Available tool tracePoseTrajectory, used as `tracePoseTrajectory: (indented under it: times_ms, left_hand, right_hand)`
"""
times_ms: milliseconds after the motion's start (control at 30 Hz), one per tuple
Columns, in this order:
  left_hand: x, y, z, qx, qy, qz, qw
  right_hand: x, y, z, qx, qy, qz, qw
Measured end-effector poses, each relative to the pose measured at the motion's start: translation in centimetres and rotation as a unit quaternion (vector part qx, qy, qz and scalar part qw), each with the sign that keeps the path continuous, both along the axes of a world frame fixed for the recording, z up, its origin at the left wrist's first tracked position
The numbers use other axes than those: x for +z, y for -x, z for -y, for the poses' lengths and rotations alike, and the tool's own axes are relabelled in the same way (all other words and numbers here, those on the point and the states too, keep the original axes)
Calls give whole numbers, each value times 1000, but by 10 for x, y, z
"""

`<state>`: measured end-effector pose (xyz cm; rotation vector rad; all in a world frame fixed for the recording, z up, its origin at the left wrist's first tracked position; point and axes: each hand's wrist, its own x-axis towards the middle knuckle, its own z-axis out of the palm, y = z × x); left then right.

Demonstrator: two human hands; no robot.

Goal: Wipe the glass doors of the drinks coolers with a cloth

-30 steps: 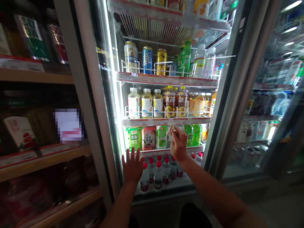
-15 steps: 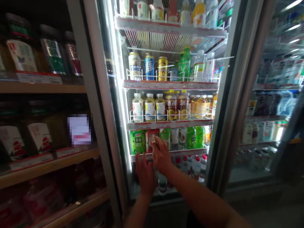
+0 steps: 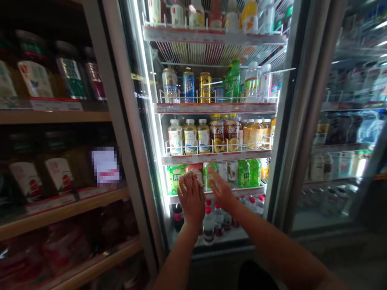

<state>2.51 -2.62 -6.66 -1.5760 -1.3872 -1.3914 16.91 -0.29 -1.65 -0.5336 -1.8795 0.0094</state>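
Note:
My left hand is raised in front of the drinks cooler's lower shelves, its fingers closed over a crumpled, pale cloth that shows beyond the fingertips. Most of that cloth is hidden under the hand. To the right, my right hand has its fingers apart and holds nothing. Both hands appear to be at the cooler's glass door, which carries faint reflections. Behind them stand green bottles, and a red-labelled one is partly covered by my left hand.
Above are shelves of tea bottles, cans and juices. Red-capped water bottles fill the bottom. A metal door frame runs up the right side. On the left, wooden shelves hold large jars.
The cloth has passed from my right hand to my left. My left hand has risen onto it, while my right hand has moved right and opened. The view has shifted slightly.

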Motion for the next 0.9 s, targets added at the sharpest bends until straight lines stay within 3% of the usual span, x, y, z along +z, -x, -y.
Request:
tracePoseTrajectory:
  times_ms: [67, 167, 233, 333, 400, 533, 600, 667, 833, 900]
  left_hand:
    - [-2, 10, -1, 35, 9, -1, 999]
    - [-12, 32, -1, 36, -40, 27, 998]
    - [-21, 45, 0, 16, -71, 46, 996]
    - [-23, 57, -2, -18, -68, 35, 997]
    - [-6, 64, -8, -33, -68, 12, 997]
    - [58, 76, -25, -51, -122, -27, 991]
    - [83, 77, -32, -61, -149, -26, 987]
    - [91, 72, -36, -78, -165, -21, 983]
    - [86, 48, -34, -120, -159, -17, 980]
    - [96, 40, -35, -111, -153, -12, 982]
  right_hand:
    - [8, -38, -13, -88, -92, 35, 991]
    - [9, -92, -34, -285, -198, 97, 933]
    - [2, -113, -46, -346, -235, 128, 899]
    - [-12, -119, -55, -379, -262, 124, 879]
    - [-17, -114, -58, -390, -268, 107, 874]
    - [-19, -106, -57, -392, -270, 99, 874]
    - [-19, -106, -56, -395, -267, 94, 874]
    - [-19, -106, -56, -398, -265, 88, 874]
    - [-22, -107, -58, -393, -265, 84, 877]
    - [-22, -108, -58, -387, -262, 84, 880]
